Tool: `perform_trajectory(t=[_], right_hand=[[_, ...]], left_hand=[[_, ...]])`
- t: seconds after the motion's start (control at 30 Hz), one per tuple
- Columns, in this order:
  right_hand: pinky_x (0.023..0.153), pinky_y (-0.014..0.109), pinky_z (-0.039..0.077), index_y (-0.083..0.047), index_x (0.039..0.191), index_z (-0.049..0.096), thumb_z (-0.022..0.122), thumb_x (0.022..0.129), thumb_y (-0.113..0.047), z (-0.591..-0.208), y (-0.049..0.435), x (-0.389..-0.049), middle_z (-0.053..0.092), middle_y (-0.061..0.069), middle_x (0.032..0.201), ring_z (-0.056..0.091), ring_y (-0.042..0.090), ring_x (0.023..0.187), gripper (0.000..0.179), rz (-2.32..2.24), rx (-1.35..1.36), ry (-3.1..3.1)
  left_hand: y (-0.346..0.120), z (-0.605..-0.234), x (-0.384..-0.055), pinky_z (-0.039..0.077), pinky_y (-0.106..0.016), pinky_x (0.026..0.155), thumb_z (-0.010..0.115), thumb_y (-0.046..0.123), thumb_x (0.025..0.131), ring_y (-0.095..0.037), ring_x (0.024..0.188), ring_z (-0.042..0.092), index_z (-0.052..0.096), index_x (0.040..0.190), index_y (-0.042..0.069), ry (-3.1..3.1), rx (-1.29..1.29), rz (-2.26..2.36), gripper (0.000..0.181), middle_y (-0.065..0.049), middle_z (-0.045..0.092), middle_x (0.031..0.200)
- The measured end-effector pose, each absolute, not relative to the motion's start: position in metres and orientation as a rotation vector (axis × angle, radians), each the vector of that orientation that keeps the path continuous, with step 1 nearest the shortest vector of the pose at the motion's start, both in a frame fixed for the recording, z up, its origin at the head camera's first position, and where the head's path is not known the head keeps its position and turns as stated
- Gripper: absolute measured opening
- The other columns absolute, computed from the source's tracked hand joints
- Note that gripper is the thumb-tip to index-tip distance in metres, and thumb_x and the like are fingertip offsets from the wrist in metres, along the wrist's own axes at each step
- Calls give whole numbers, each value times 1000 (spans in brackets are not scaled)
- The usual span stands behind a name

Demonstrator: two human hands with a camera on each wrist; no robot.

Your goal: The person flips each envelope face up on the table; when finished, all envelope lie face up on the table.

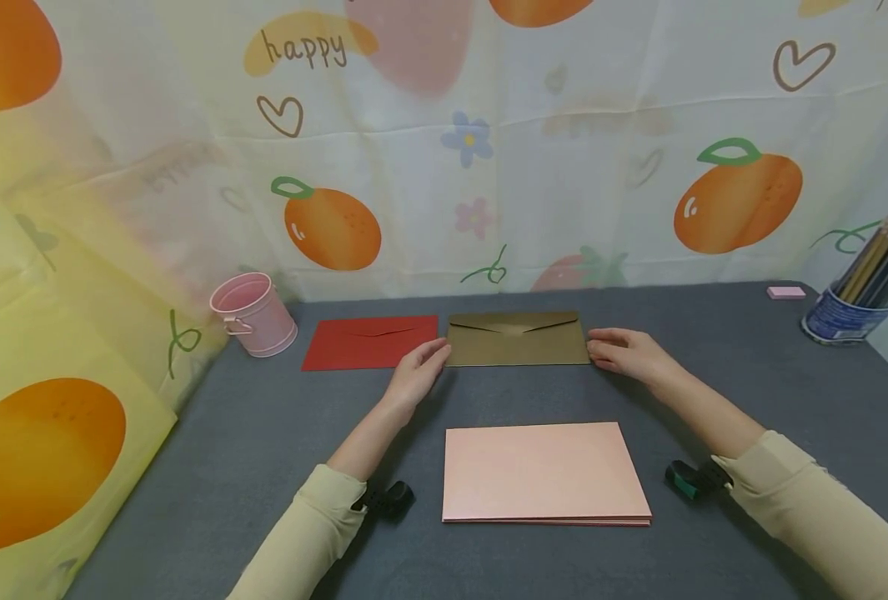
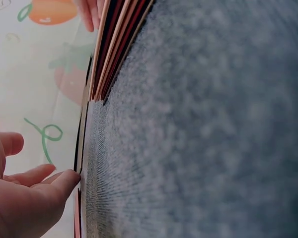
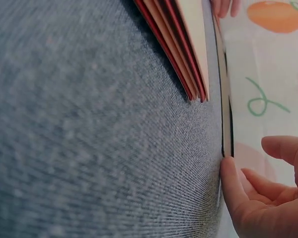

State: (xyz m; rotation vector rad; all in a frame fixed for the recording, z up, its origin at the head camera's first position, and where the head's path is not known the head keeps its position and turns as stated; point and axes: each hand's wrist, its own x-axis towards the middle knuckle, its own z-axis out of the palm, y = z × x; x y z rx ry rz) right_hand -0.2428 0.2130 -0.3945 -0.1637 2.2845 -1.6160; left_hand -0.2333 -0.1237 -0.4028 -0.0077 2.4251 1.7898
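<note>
A gold-brown envelope (image 1: 514, 348) lies flap side up near the back of the table. My left hand (image 1: 416, 373) is at its left end, fingertips right at the edge and close to the red envelope (image 1: 361, 347) beside it. At the opposite end, the fingertips of my right hand (image 1: 633, 355) meet the envelope's right edge. Both hands have loosely extended fingers with thumbs apart, as the left wrist and right wrist views show. Nearer to me is a stack of pale pink envelopes or cards (image 1: 541, 473); the right wrist view shows pink and red layers (image 3: 181, 54) in it.
A small pink bucket (image 1: 256, 315) stands at the back left. At the back right are a blue container of pencils (image 1: 860, 308) and a pink eraser-like block (image 1: 786, 292). A fruit-printed cloth (image 1: 413, 208) hangs behind the dark grey table (image 1: 263, 467).
</note>
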Motion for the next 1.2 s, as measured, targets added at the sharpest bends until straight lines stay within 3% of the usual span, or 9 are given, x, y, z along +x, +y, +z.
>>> perform_trajectory(t=[0.3, 0.5, 0.7, 0.9, 1.1, 1.2], right_hand=[[103, 41, 42, 9, 148, 28, 48, 104, -27, -394, 215, -233, 33, 30, 149, 42, 42, 131, 60, -1600, -148, 2333], [97, 43, 47, 7, 140, 45, 52, 103, -26, -391, 217, -215, 47, 28, 140, 51, 40, 123, 50, -1571, -228, 2432], [90, 39, 52, 1, 127, 60, 55, 101, -26, -386, 220, -196, 63, 19, 123, 59, 32, 114, 38, -1487, -325, 2534], [83, 30, 53, -7, 117, 68, 58, 100, -28, -387, 219, -175, 69, 8, 113, 65, 24, 106, 30, -1369, -498, 2598], [80, 32, 53, -16, 115, 69, 60, 98, -25, -391, 220, -153, 68, -6, 112, 64, 13, 103, 21, -1165, -830, 2734], [87, 39, 51, -18, 125, 65, 63, 97, -28, -392, 221, -142, 62, -7, 124, 58, 12, 113, 30, -1020, -1029, 2752]], left_hand=[[-130, -401, -214, 51, -37, 93, 62, 16, 97, -25, 109, 64, 64, 127, 6, 2483, 237, 1765, 32, -12, 66, 120], [-133, -396, -193, 52, -37, 90, 62, 17, 97, -23, 98, 68, 70, 116, 11, 2539, 453, 1674, 21, -11, 71, 108], [-132, -391, -173, 53, -32, 86, 60, 20, 98, -22, 97, 68, 70, 116, 10, 2527, 620, 1573, 23, -8, 71, 108], [-132, -389, -156, 52, -31, 83, 60, 15, 97, -13, 97, 65, 68, 119, 8, 2575, 939, 1306, 24, -2, 69, 115], [-135, -389, -140, 46, -33, 97, 61, 23, 98, -10, 118, 54, 62, 130, 13, 2611, 1202, 916, 34, 3, 59, 132], [-138, -388, -133, 37, -37, 108, 59, 35, 98, -13, 135, 40, 55, 139, 16, 2588, 1216, 738, 46, 0, 47, 145]])
